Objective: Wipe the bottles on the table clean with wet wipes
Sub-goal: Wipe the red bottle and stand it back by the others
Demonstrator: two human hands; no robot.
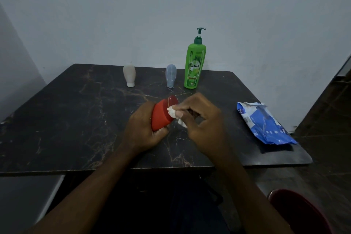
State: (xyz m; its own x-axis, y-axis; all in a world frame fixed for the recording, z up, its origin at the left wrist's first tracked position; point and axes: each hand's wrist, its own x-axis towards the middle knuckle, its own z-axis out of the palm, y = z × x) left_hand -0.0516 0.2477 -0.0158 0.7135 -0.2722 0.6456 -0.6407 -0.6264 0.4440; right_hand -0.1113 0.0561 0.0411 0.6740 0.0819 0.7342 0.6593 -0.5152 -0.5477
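While the left hand (pixel 141 127) grips the small red plastic squeeze bottle (pixel 161 116), tilted over the middle of the dark marbled table (pixel 76 119), the right hand (pixel 201 119) pinches a crumpled white wet wipe (pixel 171 113) against its cap end. Risk: the wetted plastic slips from the grip, or hard rubbing pops the cap.

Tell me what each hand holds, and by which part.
The left hand grips the red bottle round its body, its cap pointing away. The right hand pinches a crumpled wet wipe, pressed on the bottle near the cap.
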